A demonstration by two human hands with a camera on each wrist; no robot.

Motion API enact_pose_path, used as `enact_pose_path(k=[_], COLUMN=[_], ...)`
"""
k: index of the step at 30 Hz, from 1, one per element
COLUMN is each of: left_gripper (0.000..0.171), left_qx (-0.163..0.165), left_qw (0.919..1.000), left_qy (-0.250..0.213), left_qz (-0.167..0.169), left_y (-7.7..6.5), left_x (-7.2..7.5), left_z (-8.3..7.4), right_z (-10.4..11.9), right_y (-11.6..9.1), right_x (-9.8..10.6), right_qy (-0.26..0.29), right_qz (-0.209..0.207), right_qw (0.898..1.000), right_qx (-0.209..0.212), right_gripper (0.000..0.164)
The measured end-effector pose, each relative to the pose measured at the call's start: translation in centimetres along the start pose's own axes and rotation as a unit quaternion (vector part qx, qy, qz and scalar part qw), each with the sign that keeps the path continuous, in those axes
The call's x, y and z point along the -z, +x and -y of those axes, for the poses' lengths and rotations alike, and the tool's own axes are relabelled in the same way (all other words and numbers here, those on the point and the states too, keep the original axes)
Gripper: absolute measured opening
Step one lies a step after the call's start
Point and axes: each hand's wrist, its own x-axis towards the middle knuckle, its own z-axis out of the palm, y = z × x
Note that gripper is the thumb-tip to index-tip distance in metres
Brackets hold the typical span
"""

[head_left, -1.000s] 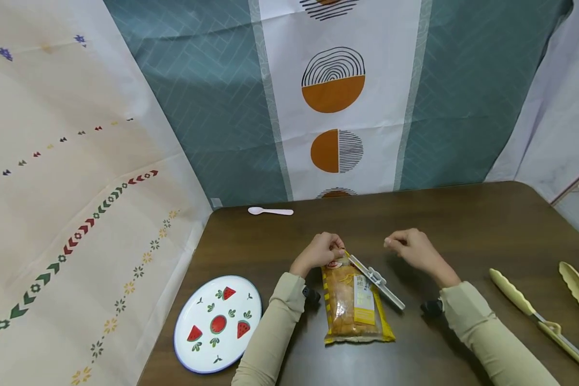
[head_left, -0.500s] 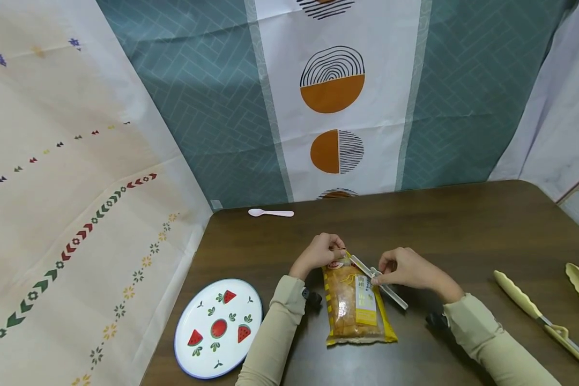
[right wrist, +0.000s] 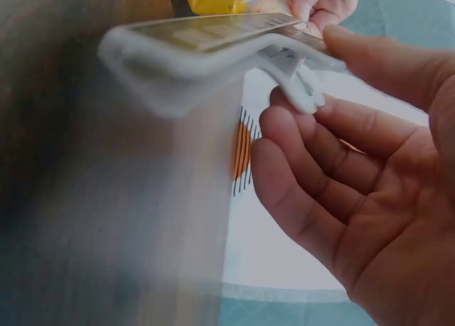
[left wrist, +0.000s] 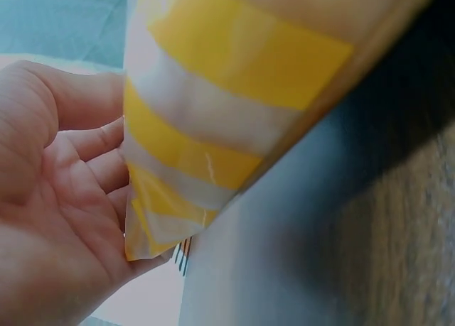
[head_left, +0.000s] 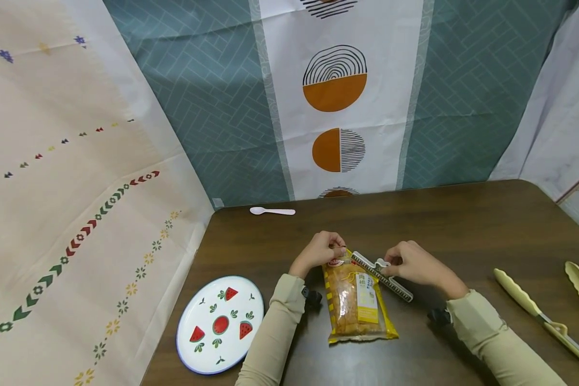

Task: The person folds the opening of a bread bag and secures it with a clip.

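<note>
A yellow-edged clear bag of bread (head_left: 344,305) lies on the table in the head view. My left hand (head_left: 320,253) pinches its top left corner; the left wrist view shows this hand (left wrist: 64,191) beside the bag's striped edge (left wrist: 206,99). A long white bag clip (head_left: 396,288) slants across the bag's upper right side, its toothed face showing. With thumb and fingers, my right hand (head_left: 417,265) pinches the clip's lever. Close up in the right wrist view, the clip (right wrist: 185,60) is held by the right hand (right wrist: 377,184). Whether it touches the bag I cannot tell.
An oval plate with watermelon pictures (head_left: 212,300) stands left of the left forearm. Near the table's back edge lies a small white spoon (head_left: 272,211). Cream-tipped tongs (head_left: 535,311) lie on the right side. A patterned cloth (head_left: 335,123) hangs behind the table (head_left: 458,220).
My right hand has come in from the right and taken hold of the bag clip's lever. The clip has tilted to show its toothed side. My left hand stays on the bag's corner.
</note>
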Motion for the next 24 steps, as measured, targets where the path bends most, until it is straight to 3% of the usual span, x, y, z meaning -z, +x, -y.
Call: enact_pose_path(k=[4,10,14,24], left_gripper=[0.007,0.008,0.009,0.008], left_qx=[-0.009,-0.021,-0.019,-0.017], left_qw=[0.9999,0.9985,0.9975,0.9968], left_qy=[-0.01,-0.046,-0.063,-0.07], left_qz=[0.009,0.023,0.027,0.034], left_y=[0.0,-0.1,-0.1,-0.1], left_x=[0.1,0.6,0.8,0.6], left_z=[0.3,0.0,-0.2,-0.4], right_z=[-0.2,-0.5,-0.6,-0.6], right_y=[0.0,0.2,0.3,1.0], right_x=[0.4,1.3,1.8,1.9], right_qy=[-0.005,-0.041,-0.059,-0.056], right_qz=[0.005,-0.008,-0.019,-0.006], right_qw=[1.0,0.997,0.995,0.995], right_qx=[0.023,0.06,0.079,0.079], right_gripper=[0.02,0.005,0.009,0.009])
